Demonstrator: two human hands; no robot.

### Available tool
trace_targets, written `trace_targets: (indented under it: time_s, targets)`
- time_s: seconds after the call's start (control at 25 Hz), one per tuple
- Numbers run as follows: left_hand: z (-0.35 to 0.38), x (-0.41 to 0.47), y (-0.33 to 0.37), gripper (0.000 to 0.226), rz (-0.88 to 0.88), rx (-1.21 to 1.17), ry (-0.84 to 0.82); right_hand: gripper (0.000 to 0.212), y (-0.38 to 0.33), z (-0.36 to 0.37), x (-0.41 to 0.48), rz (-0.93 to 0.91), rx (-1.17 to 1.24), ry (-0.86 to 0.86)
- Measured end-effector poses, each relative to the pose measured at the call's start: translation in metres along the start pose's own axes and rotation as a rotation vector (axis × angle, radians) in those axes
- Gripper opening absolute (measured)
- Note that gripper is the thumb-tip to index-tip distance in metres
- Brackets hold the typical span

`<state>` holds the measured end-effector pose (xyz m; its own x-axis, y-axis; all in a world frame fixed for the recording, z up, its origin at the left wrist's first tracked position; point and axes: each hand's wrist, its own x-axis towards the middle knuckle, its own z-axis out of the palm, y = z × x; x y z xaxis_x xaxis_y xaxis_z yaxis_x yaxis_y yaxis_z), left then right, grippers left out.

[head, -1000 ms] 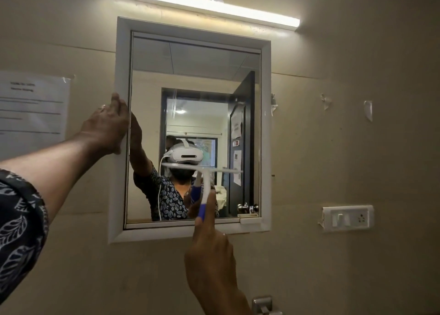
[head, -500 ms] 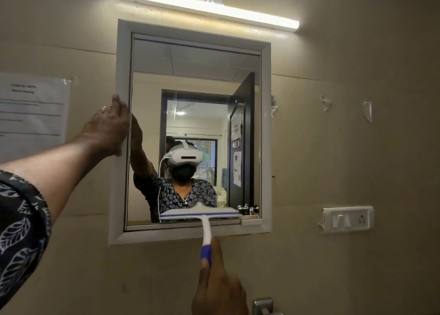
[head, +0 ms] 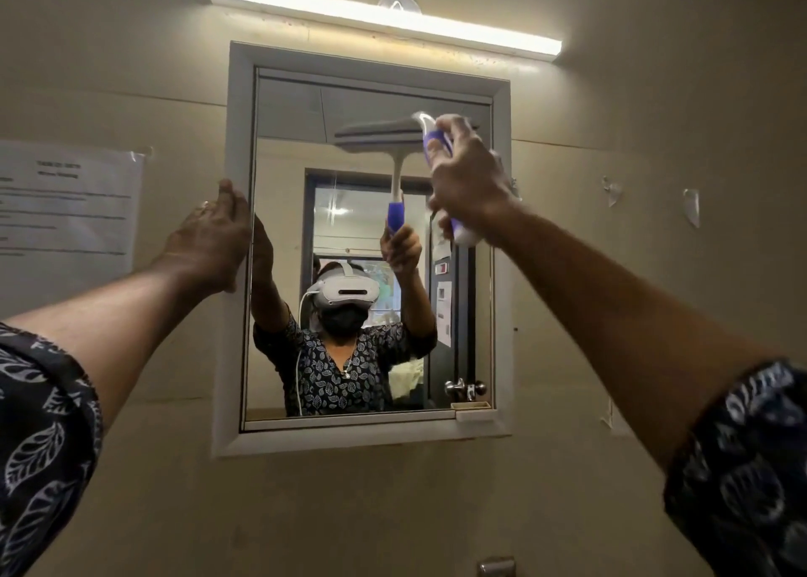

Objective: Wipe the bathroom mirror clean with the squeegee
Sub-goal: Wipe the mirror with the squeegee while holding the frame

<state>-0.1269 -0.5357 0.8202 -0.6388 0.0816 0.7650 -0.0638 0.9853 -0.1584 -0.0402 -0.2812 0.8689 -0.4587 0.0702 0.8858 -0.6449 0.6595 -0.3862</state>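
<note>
Squeegee up at about 1 o'clock on the mirror, near the top-right corner of the glass. Only one view, head cam, so everything below comes from it.

Right hand wrapped around the handle, fist closed on the purple-and-white grip; handle end pokes out below the palm. I read the blade as the grey bar running left from the hand, though part of that shape is reflection and motion blur, so I can't tell if the rubber edge is touching the glass. The reflection shows the full T shape more clearly: wide head, thin white neck, purple grip.

Left hand at 9 o'clock, fingers curled over the left edge of the white frame, holding it, not the tool.

Handling, my judgement: squeegee looks light, stiff plastic with a soft rubber strip; one hand is plenty. Best hold is low on the purple grip, which looks rubberised and non-slip, as I have it now. The thin neck is the weak spot, so don't lever on it. Mirror is rigid, fragile glass, likely slick; even, moderate pressure. Frame looks like a hinged cabinet door, so bracing with the left makes sense.

Tube light at 12 o'clock, paper notice on the wall at 9 o'clock.
</note>
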Motion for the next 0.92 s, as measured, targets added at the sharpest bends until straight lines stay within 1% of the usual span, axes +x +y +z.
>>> trace_targets:
  time_s: [0.08,0.2,0.32,0.48,0.6,0.76,0.92]
  targets:
    - [-0.001,0.0,0.0,0.128,-0.001,0.004,-0.004,0.03,-0.003,-0.003,0.023,0.033,0.033,0.068]
    - [-0.003,-0.001,0.0,0.127,0.001,0.009,-0.022,0.028,0.0,-0.007,0.039,0.017,0.009,0.126]
    - [-0.005,-0.001,0.0,0.126,0.002,0.02,-0.029,0.03,0.008,-0.006,0.042,-0.004,0.011,0.116]
    - [-0.005,-0.002,0.001,0.125,-0.002,0.033,-0.028,0.04,0.016,-0.003,0.044,-0.075,-0.127,0.126]
    - [-0.004,-0.001,0.0,0.126,-0.003,0.024,-0.026,0.043,0.015,-0.002,0.048,-0.06,-0.194,0.127]
    - [-0.001,0.0,-0.001,0.128,-0.001,0.033,-0.016,0.043,0.018,0.001,0.039,-0.008,-0.152,0.107]
    - [0.0,0.002,-0.003,0.128,0.014,0.041,-0.005,0.042,0.032,0.012,0.006,0.0,-0.087,0.113]
